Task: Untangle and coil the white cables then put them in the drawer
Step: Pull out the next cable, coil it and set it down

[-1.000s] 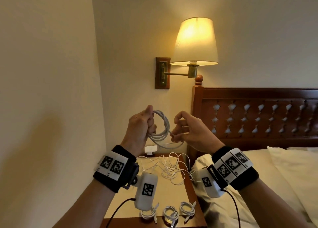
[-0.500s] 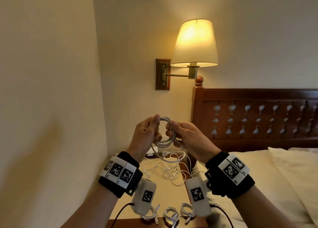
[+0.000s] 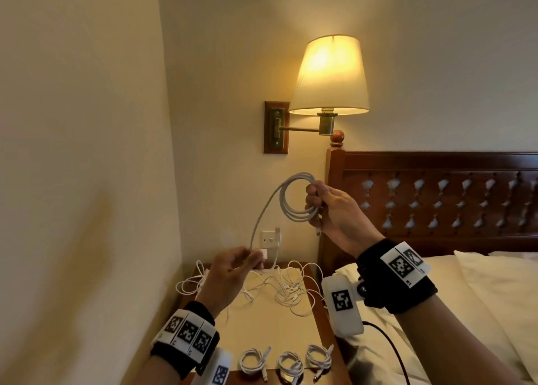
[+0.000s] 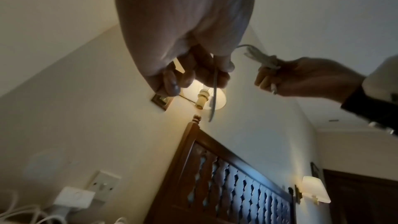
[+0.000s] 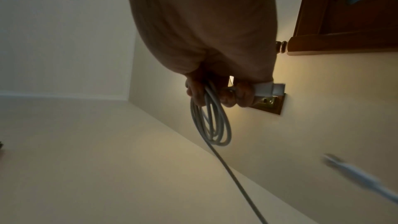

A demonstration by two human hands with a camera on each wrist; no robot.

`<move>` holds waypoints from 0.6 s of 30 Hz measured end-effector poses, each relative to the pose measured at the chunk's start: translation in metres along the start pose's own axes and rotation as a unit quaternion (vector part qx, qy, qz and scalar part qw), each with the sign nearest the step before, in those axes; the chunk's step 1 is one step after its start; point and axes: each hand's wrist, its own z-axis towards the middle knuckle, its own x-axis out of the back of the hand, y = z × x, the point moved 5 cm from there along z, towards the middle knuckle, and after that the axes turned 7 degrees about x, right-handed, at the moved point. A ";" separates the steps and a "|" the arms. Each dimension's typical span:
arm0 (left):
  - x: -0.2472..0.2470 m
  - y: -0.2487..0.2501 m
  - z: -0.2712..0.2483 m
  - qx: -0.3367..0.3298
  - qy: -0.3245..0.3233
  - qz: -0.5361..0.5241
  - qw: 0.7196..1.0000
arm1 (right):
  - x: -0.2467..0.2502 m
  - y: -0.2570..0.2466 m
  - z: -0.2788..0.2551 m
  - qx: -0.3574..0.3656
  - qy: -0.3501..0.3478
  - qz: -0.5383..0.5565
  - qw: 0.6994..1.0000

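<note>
While my right hand (image 3: pixel 334 210) grips the coil (image 3: pixel 297 201), its loose tail (image 3: pixel 262 218) runs down-left to my left hand (image 3: pixel 230 271), fingers pinching the plug end.

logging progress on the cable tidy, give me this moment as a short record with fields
right hand: grips coiled loops of the white cable
left hand: pinches the cable's free end, lower down
finished coils: three at the nightstand's front edge
tangled cables: loose pile at the back of the nightstand
drawer: not in view
</note>
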 end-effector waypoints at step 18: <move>0.017 0.051 0.024 -0.029 0.108 -0.166 0.980 | 0.001 0.007 -0.001 -0.052 -0.002 0.119 0.992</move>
